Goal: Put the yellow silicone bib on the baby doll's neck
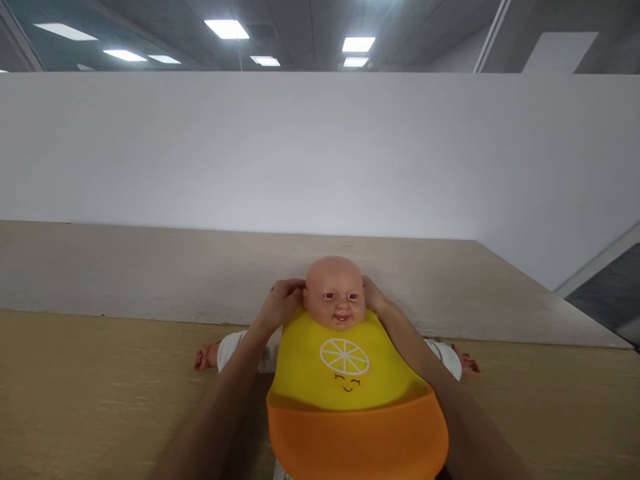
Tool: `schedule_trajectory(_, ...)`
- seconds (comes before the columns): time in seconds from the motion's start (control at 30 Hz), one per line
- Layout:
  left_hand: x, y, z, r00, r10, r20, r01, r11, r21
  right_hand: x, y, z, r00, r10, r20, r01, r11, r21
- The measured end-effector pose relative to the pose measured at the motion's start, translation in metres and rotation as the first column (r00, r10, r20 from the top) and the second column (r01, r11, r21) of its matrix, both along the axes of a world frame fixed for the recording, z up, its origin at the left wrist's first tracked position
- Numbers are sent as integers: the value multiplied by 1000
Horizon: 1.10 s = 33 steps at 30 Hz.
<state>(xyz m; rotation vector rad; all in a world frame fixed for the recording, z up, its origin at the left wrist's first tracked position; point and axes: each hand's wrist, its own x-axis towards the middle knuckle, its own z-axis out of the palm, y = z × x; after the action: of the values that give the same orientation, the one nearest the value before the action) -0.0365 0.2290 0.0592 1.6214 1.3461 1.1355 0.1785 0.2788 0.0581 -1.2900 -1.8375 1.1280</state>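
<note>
A bald baby doll (pixel 334 283) lies face up with its arms spread out. On its chest is a yellow silicone bib (pixel 300 367) with a white citrus slice, a smiling face and an orange catch pocket (pixel 357 440). My left hand (pixel 286 301) is closed at the left of the doll's neck, fingers curled round the bib's neck strap and partly hidden by the head. At the other side my right hand (pixel 374 295) reaches behind the neck where the bib's other strap end runs; its fingertips are out of sight behind the head.
The doll rests on a yellowish wooden surface (pixel 100 387). Behind its head runs a pale raised board (pixel 150 267), backed by a white partition (pixel 320 153). The doll's sleeved arms (pixel 231 348) stick out past my forearms on both sides.
</note>
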Motion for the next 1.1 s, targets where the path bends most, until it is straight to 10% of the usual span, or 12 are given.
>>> schedule_trajectory(0.3, 3, 0, -1, 982, 26, 187, -8, 996, -93, 21, 11, 9, 965, 161, -207, -179, 981, -74)
schedule_trajectory(1.1, 1, 34, -33, 991, 69, 117, -38, 968, -250, 17, 41, -26, 922, -23, 387, -12, 996, 87)
